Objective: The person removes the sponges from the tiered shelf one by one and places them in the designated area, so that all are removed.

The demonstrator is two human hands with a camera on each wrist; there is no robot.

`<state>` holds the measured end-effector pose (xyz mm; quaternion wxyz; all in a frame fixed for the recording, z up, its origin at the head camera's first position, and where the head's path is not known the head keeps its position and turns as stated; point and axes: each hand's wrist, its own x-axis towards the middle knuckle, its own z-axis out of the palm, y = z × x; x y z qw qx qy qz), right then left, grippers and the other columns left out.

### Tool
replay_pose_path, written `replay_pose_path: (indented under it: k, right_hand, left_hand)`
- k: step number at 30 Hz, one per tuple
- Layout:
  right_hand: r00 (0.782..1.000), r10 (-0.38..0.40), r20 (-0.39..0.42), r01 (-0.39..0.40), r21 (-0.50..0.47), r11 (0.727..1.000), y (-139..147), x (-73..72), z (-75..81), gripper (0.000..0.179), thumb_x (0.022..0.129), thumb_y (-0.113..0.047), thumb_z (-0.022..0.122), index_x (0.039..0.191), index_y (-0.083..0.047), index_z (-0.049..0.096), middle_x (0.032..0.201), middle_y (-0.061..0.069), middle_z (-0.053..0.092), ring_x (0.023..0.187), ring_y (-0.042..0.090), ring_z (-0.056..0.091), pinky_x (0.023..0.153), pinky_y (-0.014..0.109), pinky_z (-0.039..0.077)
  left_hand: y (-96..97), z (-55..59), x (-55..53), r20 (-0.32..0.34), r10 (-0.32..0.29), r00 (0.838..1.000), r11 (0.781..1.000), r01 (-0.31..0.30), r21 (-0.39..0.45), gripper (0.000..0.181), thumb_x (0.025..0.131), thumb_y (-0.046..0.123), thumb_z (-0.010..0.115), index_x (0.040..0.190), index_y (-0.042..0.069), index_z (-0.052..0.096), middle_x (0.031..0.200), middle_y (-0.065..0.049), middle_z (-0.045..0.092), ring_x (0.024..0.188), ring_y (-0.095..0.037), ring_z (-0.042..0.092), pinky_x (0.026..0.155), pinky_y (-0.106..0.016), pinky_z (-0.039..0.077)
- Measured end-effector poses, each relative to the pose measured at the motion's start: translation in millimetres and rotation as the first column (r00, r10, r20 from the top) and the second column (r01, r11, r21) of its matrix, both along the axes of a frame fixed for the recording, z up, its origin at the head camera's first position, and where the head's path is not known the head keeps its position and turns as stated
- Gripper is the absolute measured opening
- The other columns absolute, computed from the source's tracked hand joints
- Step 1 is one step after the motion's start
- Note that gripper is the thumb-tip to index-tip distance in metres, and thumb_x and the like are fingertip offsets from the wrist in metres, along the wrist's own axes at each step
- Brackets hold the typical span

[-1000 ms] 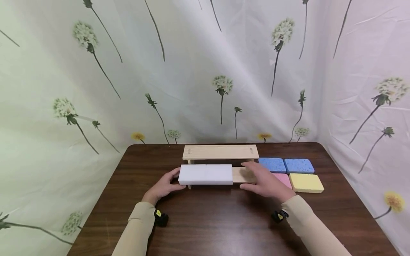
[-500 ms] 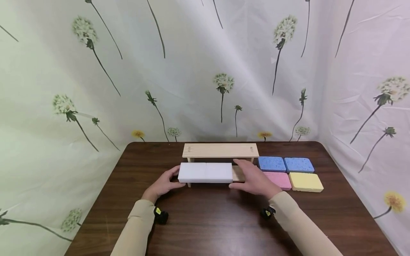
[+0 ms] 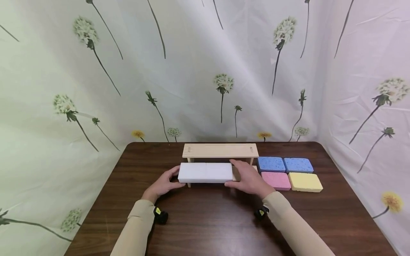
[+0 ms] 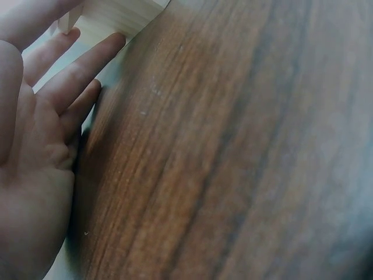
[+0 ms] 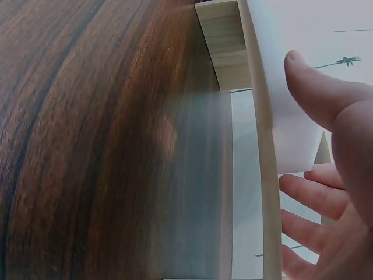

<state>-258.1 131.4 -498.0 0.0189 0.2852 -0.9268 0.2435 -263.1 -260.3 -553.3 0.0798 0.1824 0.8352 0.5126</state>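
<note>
In the centre of the head view, two flat white sponge blocks [image 3: 205, 173] lie end to end along a low wooden stand [image 3: 236, 174], with the stand's bare right part showing beside them. The person's left hand [image 3: 164, 183] is at the left end of the blocks, its thumb by the front corner and its fingers by the end; in the left wrist view these fingers reach out long and loosely spread toward pale wood at the upper left. The right hand [image 3: 250, 177] spans the right end, thumb at the front and fingers toward the back. Both hands are parted about as wide as the blocks are deep, neither curled tightly; whether they press on the blocks cannot be told.

Just behind, a second wooden stand [image 3: 220, 150] runs parallel, near the far edge of the dark wood-grain table [image 3: 208, 220]. Right of centre, four sponges lie in two rows: a left blue sponge [image 3: 271, 164] and a right blue sponge [image 3: 299, 165] at the back, a pink sponge [image 3: 277, 181] and a yellow sponge [image 3: 305, 182] in front. A pale dandelion-printed curtain [image 3: 192, 53] fills the upper frame; beige sleeves [image 3: 132, 227] enter from the bottom.
</note>
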Motion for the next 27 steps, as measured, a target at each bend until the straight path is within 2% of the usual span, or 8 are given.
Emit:
replay_pose_path:
  k: [11, 19, 27]
  right_hand:
    - [0.999, -0.030, 0.011, 0.030, -0.021, 0.999, 1, 2.9, -1.2, 0.086, 0.088, -0.050, 0.084, 0.153, -0.005, 0.050, 0.148, 0.015, 0.060, 0.134, 0.034, 0.056, 0.110, 0.054, 0.046]
    - [0.998, -0.040, 0.050, 0.043, -0.063, 0.997, 9, 5.6, 2.4, 0.087, 0.089, -0.050, 0.084, 0.155, -0.006, 0.048, 0.151, 0.015, 0.057, 0.138, 0.035, 0.054, 0.112, 0.056, 0.044]
    - [0.999, -0.034, 0.009, 0.035, -0.099, 0.994, 22, 9.2, -1.9, 0.087, 0.087, -0.048, 0.086, 0.153, -0.005, 0.050, 0.148, 0.014, 0.059, 0.135, 0.034, 0.056, 0.109, 0.055, 0.047]
  left_hand:
    - [0.1, -1.0, 1.0, 0.017, -0.001, 1.000, 1.000, 0.000, 0.000, 0.078, 0.091, 0.014, 0.085, 0.157, 0.003, 0.045, 0.145, -0.019, 0.062, 0.137, -0.035, 0.049, 0.115, -0.057, 0.034]
    - [-0.2, 0.3, -1.4, 0.008, -0.003, 1.000, 1.000, 0.003, 0.001, 0.078, 0.090, 0.014, 0.085, 0.157, 0.003, 0.045, 0.145, -0.018, 0.063, 0.137, -0.034, 0.050, 0.115, -0.056, 0.033]
    - [-0.4, 1.6, -0.9, 0.010, 0.002, 1.000, 1.000, -0.001, -0.013, 0.079, 0.091, 0.015, 0.084, 0.158, 0.002, 0.043, 0.144, -0.020, 0.063, 0.137, -0.035, 0.050, 0.114, -0.056, 0.035]
